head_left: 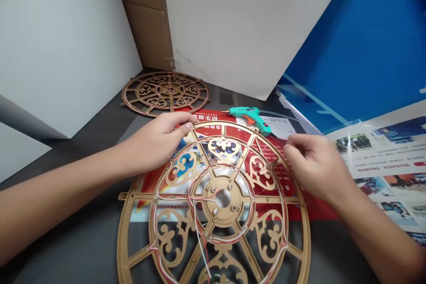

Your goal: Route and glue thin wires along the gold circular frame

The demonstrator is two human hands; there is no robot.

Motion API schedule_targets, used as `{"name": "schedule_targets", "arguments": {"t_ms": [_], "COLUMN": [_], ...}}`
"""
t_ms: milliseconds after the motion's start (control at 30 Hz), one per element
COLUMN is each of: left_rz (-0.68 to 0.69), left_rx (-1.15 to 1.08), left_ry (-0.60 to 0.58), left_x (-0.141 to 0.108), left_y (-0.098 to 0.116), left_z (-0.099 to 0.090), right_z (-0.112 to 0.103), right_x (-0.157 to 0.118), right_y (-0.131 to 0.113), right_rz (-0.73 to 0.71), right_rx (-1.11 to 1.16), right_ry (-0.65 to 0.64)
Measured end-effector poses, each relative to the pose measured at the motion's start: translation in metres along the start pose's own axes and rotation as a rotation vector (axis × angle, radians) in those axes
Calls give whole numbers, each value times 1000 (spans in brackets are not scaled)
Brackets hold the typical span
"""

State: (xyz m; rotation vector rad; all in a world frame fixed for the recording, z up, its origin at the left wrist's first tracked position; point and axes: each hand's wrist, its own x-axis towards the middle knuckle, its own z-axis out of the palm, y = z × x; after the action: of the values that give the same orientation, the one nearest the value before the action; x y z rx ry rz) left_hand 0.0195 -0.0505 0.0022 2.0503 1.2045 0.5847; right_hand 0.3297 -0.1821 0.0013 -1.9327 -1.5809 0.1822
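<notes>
A large gold openwork ring frame [223, 199] lies in front of me, with red and white wires running round its inner rings and loose ends hanging near the bottom centre. My left hand [175, 131] holds the frame's upper left rim between thumb and fingers. At the upper right rim is my right hand [308, 159], its fingers curled and pressed together; what they hold, if anything, is hidden. A teal glue gun [251, 117] with an orange trigger lies just behind the frame, its nozzle pointing left.
A second wired round frame [166, 93] lies at the back left. Red printed sheets [266, 177] are under the near frame. White panels [233, 22] and a cardboard piece [146, 17] stand behind. A blue and white printed poster [372, 44] is on the right.
</notes>
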Motion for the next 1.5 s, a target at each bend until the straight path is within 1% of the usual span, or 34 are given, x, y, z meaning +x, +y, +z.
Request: {"name": "schedule_targets", "arguments": {"t_ms": [67, 100, 133, 200, 233, 300, 400, 533, 667, 833, 967, 1067, 1267, 1500], "left_rz": [18, 20, 21, 26, 32, 47, 45, -17, 12, 21, 31, 69, 117, 135], "left_rx": [-11, -10, -13, -37, -54, -84, -113, -146, -170, -162, -78, -12, 52, 63], "left_ry": [-26, -27, -31, -52, -68, -92, -118, -147, -159, -133, -101, -87, -62, -58], "left_x": [0, 0, -1, -1, -2, -2, -3, -4, -5, -7, -11, -14, -13, -13], "left_y": [-2, -3, -3, -3, -3, -2, -3, -6, -9, -12, -9, -5, -3, -3], "left_z": [3, 4, 6, 8, 10, 12, 17, 24, 28, 31, 31, 31, 31, 32], "right_z": [1, 3, 6, 12, 16, 24, 34, 42, 46, 50, 51, 52, 55, 58], "right_x": [-4, -8, -12, -23, -28, -38, -46, -48, -47, -46, -46, -46, -44, -46], "right_y": [-4, -9, -14, -26, -32, -42, -48, -45, -43, -43, -42, -42, -42, -46], "right_rz": [-78, -155, -277, -507, -591, -661, -670, -652, -657, -664, -674, -670, -682, -619], "right_rx": [5, 23, 40, 60, 67, 69, 75, 69, 63, 68, 57, 65, 60, 53], "right_ry": [105, 144, 161, 78, 39, -44, -130, -176, -175, -191, -201, -216, -215, -237]}}
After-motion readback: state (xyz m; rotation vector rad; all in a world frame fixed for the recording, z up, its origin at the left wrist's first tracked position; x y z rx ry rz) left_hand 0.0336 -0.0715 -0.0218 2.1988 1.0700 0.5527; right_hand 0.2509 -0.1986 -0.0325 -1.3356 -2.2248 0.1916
